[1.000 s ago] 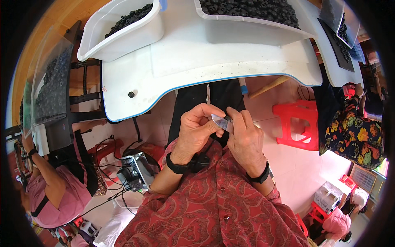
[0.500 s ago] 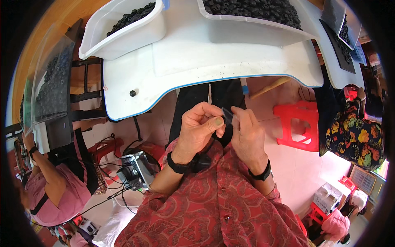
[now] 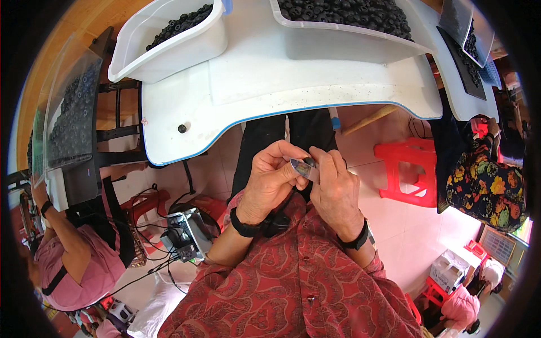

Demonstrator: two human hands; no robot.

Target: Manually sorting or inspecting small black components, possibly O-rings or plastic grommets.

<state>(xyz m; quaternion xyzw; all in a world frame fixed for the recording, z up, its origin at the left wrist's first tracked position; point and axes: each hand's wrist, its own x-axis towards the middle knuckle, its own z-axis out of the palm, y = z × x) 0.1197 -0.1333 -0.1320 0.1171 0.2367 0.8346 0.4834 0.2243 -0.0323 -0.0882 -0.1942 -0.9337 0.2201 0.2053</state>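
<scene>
Above my lap my two hands meet, fingertips close together. My left hand [image 3: 271,179] is closed in a pinch at a small round black part [image 3: 309,161], which sits between the two hands. My right hand [image 3: 337,194] is closed on a thin, shiny flat strip [image 3: 303,170], which looks like a blade and slants toward the left thumb and lies against the black part. Fingers hide the ends of both pieces. On the left of the white table [image 3: 242,84] lies another small black part [image 3: 182,128], apart from my hands.
A white tub [image 3: 169,53] and a wider clear bin [image 3: 349,45] on the table hold many black parts. A red stool [image 3: 408,169] stands at right. People work at the left [image 3: 79,253] and the right [image 3: 484,186]. Cables and a metal box [image 3: 191,231] are at lower left.
My right hand has turned a little, and the flat strip now lies across the black part, shiny side showing. The black part shows more between the fingers. My left hand has barely moved.
</scene>
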